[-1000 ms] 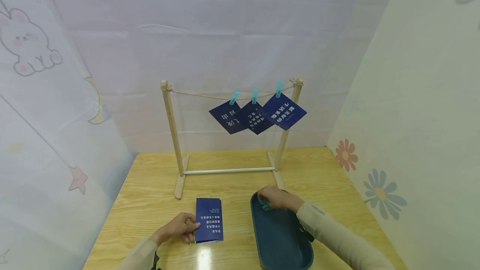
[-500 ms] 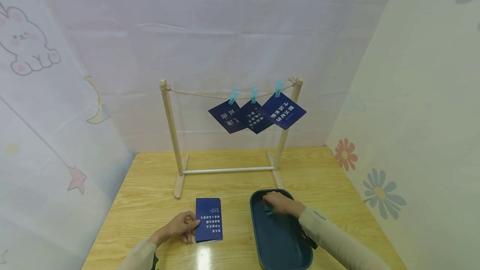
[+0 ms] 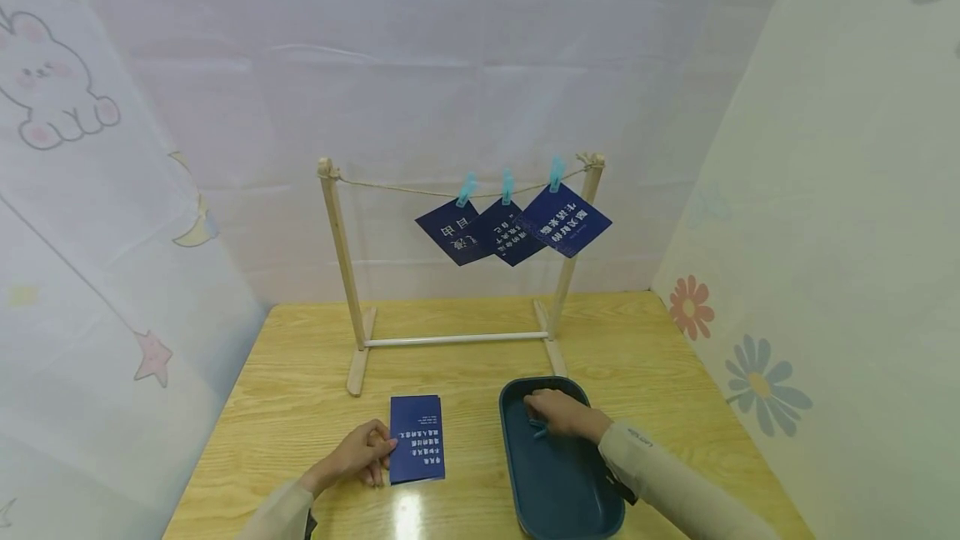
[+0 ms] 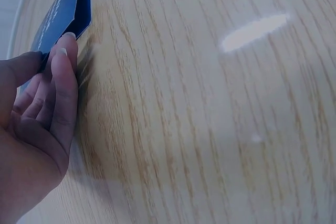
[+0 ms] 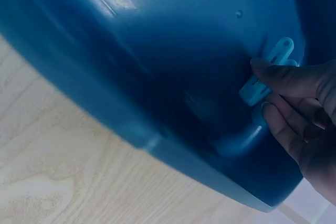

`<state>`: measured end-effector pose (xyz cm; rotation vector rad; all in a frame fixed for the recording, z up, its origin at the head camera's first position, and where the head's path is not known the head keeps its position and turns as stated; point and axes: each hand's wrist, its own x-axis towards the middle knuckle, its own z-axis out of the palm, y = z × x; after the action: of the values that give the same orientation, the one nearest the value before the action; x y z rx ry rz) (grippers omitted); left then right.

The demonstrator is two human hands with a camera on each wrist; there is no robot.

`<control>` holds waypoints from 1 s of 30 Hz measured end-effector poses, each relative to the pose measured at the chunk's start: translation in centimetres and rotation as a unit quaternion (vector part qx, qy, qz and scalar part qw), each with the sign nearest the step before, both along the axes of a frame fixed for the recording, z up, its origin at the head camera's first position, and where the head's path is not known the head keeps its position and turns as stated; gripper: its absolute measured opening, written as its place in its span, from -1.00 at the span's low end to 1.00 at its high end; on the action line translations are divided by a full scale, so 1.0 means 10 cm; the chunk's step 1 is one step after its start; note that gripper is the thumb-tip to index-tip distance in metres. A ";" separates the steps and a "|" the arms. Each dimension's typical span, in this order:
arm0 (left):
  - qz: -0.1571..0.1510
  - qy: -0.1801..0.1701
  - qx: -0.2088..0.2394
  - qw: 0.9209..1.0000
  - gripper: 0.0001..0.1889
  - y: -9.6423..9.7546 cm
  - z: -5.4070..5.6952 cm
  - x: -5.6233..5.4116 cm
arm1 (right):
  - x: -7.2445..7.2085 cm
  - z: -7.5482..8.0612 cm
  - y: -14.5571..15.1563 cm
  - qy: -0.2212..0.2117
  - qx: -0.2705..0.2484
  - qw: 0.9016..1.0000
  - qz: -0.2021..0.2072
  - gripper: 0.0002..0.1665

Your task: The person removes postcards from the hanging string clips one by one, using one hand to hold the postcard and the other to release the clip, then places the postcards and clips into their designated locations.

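Note:
My left hand pinches the near-left edge of a small stack of dark blue cards with white lettering. In the left wrist view the thumb lies over the cards and the fingers under their edge, close to the tabletop. My right hand is down inside the dark blue tray, at its far end. In the right wrist view, a light blue clothespin sits between the right thumb and fingers. Part of another light blue piece shows behind it, mostly hidden by the hand.
A wooden rack stands at the back of the table. Across its top runs a string, where three clothespins hold overlapping blue cards. Printed cloth walls surround the table on three sides.
My right hand has shifted slightly right and down within the tray, its fingers now at the clothespins. The left hand has stayed at the card stack.

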<state>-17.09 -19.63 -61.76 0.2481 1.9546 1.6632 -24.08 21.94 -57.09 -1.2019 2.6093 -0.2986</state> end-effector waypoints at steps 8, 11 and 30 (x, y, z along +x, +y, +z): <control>0.008 0.016 -0.006 1.000 -0.78 -0.01 -0.03 0.01 | 0.04 0.04 -0.04 0.006 0.005 1.000 0.003 -0.69; 0.006 0.023 -0.004 1.000 -0.78 -0.01 -0.05 0.01 | 0.06 0.05 -0.05 0.004 0.003 1.000 0.005 -0.69; 0.012 0.036 -0.011 0.999 -0.79 0.00 -0.07 0.00 | 0.02 0.10 -0.01 -0.022 0.031 0.999 -0.002 -0.61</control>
<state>-17.10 -19.60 -62.47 0.2790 2.0350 1.6686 -23.84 21.80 -56.11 -1.1553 2.5641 -0.2411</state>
